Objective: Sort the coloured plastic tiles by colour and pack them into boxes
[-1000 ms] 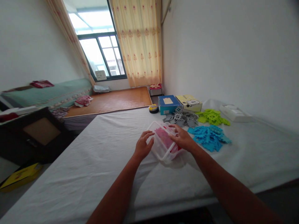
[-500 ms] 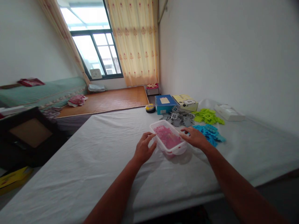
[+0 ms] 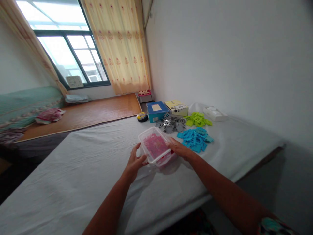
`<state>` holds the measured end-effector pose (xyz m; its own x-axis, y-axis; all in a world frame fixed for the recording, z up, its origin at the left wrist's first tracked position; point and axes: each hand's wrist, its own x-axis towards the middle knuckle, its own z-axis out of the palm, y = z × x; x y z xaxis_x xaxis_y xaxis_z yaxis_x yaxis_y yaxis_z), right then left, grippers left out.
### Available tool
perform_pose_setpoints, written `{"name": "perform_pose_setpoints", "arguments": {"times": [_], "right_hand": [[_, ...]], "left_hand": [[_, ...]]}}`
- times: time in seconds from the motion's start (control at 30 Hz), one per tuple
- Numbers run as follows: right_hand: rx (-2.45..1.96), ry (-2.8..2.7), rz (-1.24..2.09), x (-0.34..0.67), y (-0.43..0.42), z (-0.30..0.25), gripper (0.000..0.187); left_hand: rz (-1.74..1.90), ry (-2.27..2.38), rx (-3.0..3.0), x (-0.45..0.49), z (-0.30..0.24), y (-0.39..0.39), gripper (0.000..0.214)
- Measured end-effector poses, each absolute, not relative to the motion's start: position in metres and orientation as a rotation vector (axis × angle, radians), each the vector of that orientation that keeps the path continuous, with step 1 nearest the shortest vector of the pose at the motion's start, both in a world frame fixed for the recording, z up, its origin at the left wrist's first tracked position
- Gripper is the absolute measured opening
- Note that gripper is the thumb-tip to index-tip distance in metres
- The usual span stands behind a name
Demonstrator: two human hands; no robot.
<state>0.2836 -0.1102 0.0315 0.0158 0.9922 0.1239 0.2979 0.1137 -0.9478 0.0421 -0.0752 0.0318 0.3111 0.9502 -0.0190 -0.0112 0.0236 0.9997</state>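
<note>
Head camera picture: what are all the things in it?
Plastic box: 1, clear, pink inside, centre
Piles: 3, blue pile, grey pile, green pile, near plastic box
Cartons: 2, blue carton, yellow carton, behind grey pile
Tin: 1, yellow-black, left of cartons
White box: 1, white, behind green pile
Sheet: 1, white, under all these
Window: 1, dark-framed, upper left
Curtains: 2, yellowish, beside window
Clock: 1, white, in window
Mat: 1, brown, below window
Bundles: 2, pink bundle, bluish bundle, on mat
Stool: 1, red, right of mat
Cover: 1, green, left edge
Hands: 2, bare, left hand, right hand, at plastic box
Sleeve: 1, multicoloured, lower right
</note>
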Motion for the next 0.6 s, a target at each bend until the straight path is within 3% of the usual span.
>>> {"name": "perform_pose_setpoints", "arguments": {"times": [0.2,0.43,0.6], "right_hand": [[-1.144,-1.108,1.169,0.275,-0.110,0.029,0.059],[-1.108,-0.933,1.072,0.303,-0.125,0.041,0.056],[-1.111,-0.845,0.859,0.412,-0.156,0.062,0.054]], "left_hand": [[0.956,0.977,1.353,0.037,0.038,-0.072,0.086],[0.926,0.885,1.479,0.049,0.040,-0.079,0.084],[0.952,0.916,1.477,0.047,0.033,-0.074,0.078]]}}
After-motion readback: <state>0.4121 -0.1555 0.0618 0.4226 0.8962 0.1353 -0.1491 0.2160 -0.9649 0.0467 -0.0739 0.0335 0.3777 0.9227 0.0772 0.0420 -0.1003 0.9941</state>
